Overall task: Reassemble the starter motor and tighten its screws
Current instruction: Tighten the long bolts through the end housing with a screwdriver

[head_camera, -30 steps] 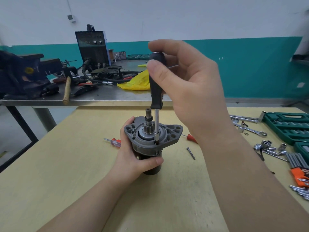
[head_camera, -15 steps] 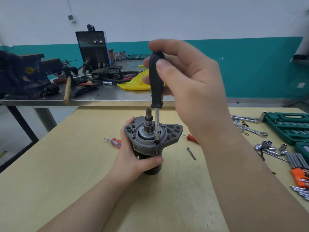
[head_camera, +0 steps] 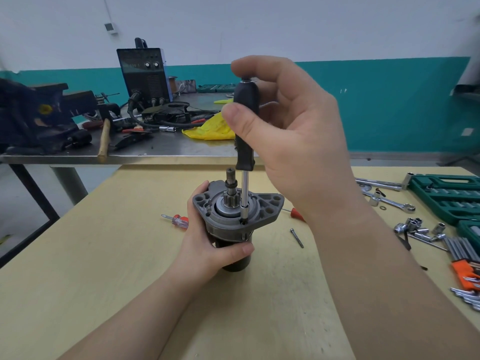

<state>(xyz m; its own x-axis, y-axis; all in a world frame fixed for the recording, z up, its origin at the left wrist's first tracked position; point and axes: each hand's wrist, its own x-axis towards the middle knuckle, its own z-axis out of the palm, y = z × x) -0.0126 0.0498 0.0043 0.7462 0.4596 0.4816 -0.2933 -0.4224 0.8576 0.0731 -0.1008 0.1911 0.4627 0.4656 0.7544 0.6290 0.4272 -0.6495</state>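
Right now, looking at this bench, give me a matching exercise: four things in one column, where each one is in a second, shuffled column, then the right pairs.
Things:
1. starter motor
2. black-handled screwdriver
3. loose screw
4. yellow cloth

Places:
A. on the far metal table
B. lying on the wooden table, right of the motor
C. upright in the left hand
D. pinched in the right hand, tip down on the motor's top

Pairs: 1-C, 2-D, 3-B, 4-A

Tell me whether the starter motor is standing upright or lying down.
Upright: the starter motor stands on end on the table, shaft pointing up, gripped by the left hand.
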